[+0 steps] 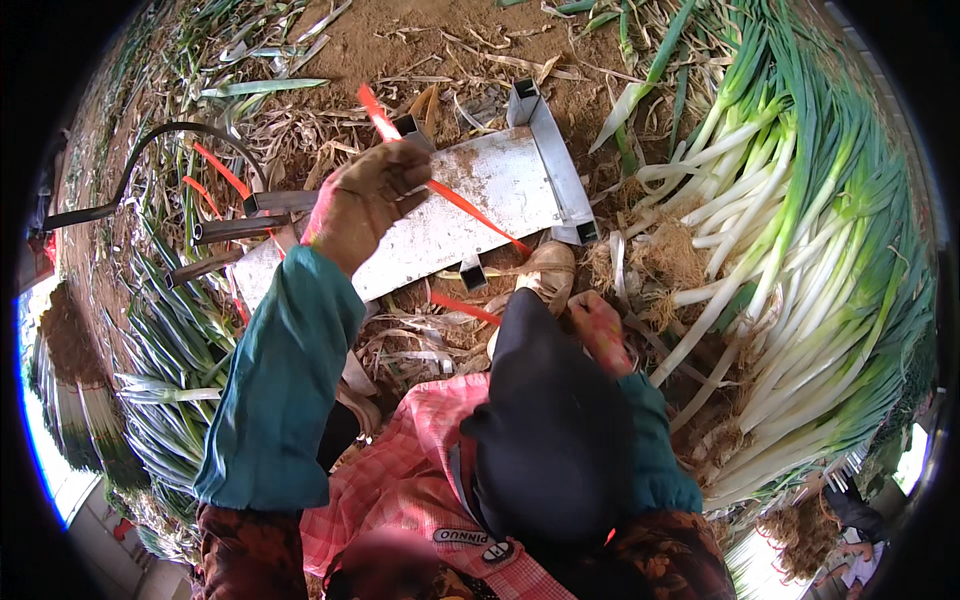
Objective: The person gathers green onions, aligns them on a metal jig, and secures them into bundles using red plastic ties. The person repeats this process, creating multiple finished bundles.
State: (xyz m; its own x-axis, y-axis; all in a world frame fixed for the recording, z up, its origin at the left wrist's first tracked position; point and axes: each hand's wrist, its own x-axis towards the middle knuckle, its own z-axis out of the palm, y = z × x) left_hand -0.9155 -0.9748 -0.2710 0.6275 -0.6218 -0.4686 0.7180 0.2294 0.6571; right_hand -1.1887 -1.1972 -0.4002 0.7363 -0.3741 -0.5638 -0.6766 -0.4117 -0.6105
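My left hand [375, 202] is raised over a dirty white metal plate [495, 180], its fingers closed around a red plastic strap [476, 210]. One end of the strap sticks up past the fingers; the other runs down across the plate towards my shoe [551, 274]. Low beside that shoe is my right hand [598, 326], fingers curled, and whether anything is in them is hidden. Square metal tubes [559, 172] edge the plate's right end. To the right of my right hand lies a large heap of leeks or long green onions [772, 277], roots towards me.
A bent dark metal rod [157, 135] and tube ends [240, 229] jut out on the left. More red straps [225, 172] hang there. Green onions [172, 360] lie lower left, near tied bundles [82, 405]. Dry leaves [285, 150] litter the soil. A person [859, 517] is partly visible lower right.
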